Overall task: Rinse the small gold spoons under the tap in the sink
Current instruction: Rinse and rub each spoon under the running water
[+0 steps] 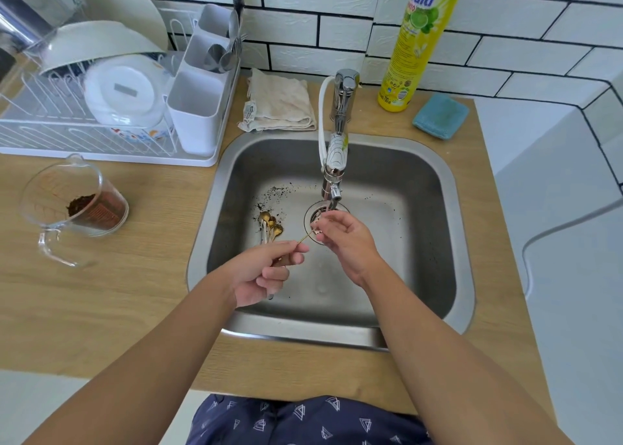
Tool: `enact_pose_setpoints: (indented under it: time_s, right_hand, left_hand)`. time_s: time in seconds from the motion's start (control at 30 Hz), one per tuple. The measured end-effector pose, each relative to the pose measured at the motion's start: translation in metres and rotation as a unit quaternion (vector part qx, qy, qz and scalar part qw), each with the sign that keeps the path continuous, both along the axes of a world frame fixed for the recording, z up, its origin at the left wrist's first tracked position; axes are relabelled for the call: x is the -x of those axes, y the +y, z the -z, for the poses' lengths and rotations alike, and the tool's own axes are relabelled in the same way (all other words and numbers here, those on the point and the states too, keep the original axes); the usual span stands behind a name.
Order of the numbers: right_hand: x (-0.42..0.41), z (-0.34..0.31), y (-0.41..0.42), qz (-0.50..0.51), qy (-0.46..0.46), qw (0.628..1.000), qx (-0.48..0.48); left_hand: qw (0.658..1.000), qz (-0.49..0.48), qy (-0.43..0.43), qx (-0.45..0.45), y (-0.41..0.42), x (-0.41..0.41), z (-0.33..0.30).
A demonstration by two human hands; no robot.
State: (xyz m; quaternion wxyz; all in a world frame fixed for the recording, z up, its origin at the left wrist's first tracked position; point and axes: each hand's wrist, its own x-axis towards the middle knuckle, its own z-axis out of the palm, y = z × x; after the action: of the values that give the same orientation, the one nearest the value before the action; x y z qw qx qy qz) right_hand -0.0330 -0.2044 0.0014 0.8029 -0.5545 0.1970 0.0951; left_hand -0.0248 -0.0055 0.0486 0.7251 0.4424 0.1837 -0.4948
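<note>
Under the tap [332, 175], both hands [259, 272] [344, 239] pinch one gold spoon [305, 237]; soap label unreadable.

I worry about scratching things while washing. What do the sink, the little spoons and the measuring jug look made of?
Sink: brushed stainless steel, going by its dull grey sheen. Spoons: metal with a shiny gold finish, likely plated. Measuring jug: clear glass or plastic; its see-through wall leaves that open.

person at sink | left hand [261, 272]: bare, no rings or watch | right hand [347, 239]: bare, same | forearms: bare, no sleeves in view | garment [303, 421]: navy fabric, small white outlined-triangle print, shows at bottom edge of view
</note>
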Motion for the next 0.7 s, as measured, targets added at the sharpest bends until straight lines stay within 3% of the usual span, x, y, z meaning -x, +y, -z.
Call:
enact_pose_setpoints:
  time_s: [0.13, 0.23, 0.53, 0.6, 0.7]
  right_hand:
    - [-0.003, -0.002, 0.002, 0.032, -0.006, 0.995, 0.093]
    - [-0.002, -0.002, 0.003, 0.008, -0.010, 0.994, 0.105]
    - [-0.005, -0.004, 0.008, -0.038, 0.006, 0.995, 0.093]
    - [-0.006, -0.007, 0.006, -0.005, 0.009, 0.995, 0.098]
    - [-0.005, -0.011, -0.009, 0.123, 0.022, 0.988, 0.090]
  left_hand:
    - [0.972, 0.083, -0.148, -0.161, -0.004, 0.002, 0.000]
    - [0.947, 0.105, -0.207, -0.223, -0.005, 0.003, 0.004]
    - [0.933, 0.090, -0.247, -0.246, -0.010, 0.008, 0.012]
    - [0.936, 0.073, -0.250, -0.237, -0.008, 0.006, 0.014]
    - [0.953, 0.001, -0.233, -0.193, -0.017, -0.002, 0.014]
